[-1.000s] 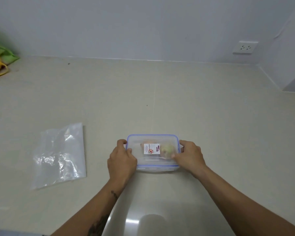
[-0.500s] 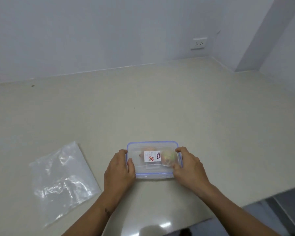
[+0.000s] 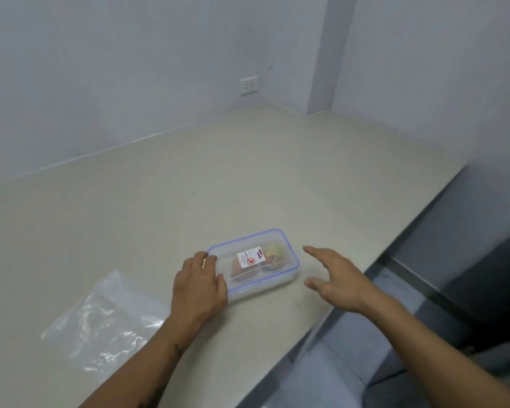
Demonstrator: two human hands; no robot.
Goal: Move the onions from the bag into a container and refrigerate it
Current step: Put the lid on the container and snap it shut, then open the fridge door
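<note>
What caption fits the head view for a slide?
Left hand grips the lidded container of onions; right hand hovers open beside it.

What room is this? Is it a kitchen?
Probably a kitchen. There's a long pale counter against the wall, a wall socket above it, and a lidded food box with onions beside an empty plastic bag.
</note>
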